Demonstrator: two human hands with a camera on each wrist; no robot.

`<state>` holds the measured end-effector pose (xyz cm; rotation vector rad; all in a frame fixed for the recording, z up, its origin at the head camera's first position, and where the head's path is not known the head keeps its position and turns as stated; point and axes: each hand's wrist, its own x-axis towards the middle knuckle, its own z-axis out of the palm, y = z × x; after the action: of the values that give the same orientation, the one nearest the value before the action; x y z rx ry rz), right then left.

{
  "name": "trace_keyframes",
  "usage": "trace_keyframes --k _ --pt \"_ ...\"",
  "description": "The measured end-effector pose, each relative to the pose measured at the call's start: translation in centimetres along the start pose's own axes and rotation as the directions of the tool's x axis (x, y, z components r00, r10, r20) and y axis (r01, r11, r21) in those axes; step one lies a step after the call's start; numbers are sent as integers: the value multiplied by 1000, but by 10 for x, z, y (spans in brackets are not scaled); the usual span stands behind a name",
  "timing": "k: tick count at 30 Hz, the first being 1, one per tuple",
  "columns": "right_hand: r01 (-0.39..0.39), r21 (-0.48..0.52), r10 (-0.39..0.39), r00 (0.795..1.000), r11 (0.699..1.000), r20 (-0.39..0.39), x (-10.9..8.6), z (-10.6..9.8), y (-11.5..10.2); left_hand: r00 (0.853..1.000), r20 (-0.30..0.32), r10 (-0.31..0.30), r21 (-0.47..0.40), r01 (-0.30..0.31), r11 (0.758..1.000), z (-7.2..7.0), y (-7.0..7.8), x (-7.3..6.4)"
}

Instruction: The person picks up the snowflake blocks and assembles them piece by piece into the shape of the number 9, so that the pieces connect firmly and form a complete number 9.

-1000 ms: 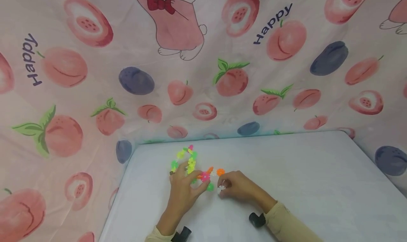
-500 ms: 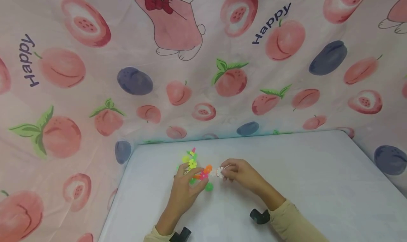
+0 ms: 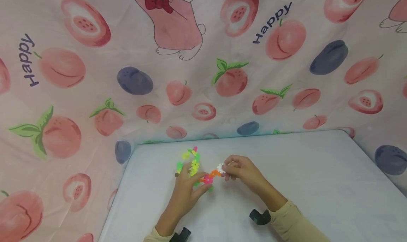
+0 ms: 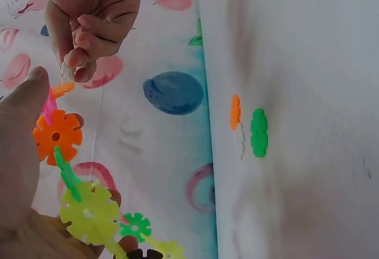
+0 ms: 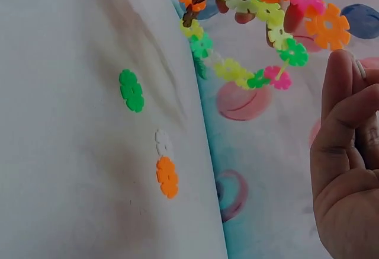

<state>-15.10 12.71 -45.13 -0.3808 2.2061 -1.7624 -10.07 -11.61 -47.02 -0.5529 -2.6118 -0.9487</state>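
Note:
My left hand [image 3: 187, 190] grips a chain of interlocking flower-shaped plastic discs near its pink disc [image 3: 208, 179]. The chain curves beyond the fingers in green, yellow, orange, pink and brown, with a large yellow disc [image 4: 90, 213] close to the palm in the left wrist view. At the chain's right end sticks out an orange disc [image 5: 327, 26]. Between thumb and fingers, my right hand [image 3: 243, 168] pinches a white disc [image 3: 221, 168], right at that orange disc's edge. In the right wrist view the fingers hide most of the white disc.
On the white table [image 3: 302, 185] lie a loose green disc [image 5: 131, 91], a white flower disc [image 5: 163, 143] and a loose orange disc [image 5: 167, 177], the last two side by side. A fruit-print cloth [image 3: 206, 83] hangs behind the table.
My right hand has risen from low by the table and moved away from me with the white disc, up to the chain's end. The left hand keeps its grip, shifting slightly right.

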Motion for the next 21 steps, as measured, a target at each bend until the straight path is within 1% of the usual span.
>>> trace_keyframes --k 2,4,6,8,11,14,17,21 --pt "-3 6 3 1000 1000 -7 0 1 -2 999 21 -30 -37 30 999 -1 2 0" --pt "-5 8 5 1000 1000 -10 0 1 -4 998 42 -52 -50 54 997 -1 3 0" --pt "1 7 -1 1000 1000 -15 -1 1 -5 996 55 -64 -56 67 996 -2 3 0" --pt "8 6 -8 1000 1000 -15 -1 1 -6 996 60 -63 -58 67 996 -2 3 0" --pt "17 14 -17 1000 1000 -3 -1 1 -6 998 55 -33 -53 36 998 -2 2 1" --pt "13 22 -13 1000 1000 14 -1 1 -6 999 35 21 -32 -19 999 -2 1 2" --pt "8 21 -8 1000 1000 23 -1 1 -7 997 6 72 15 -72 997 -3 2 2" --pt "5 15 -5 999 1000 33 -2 1 -8 988 -43 148 93 -143 985 -3 3 2"
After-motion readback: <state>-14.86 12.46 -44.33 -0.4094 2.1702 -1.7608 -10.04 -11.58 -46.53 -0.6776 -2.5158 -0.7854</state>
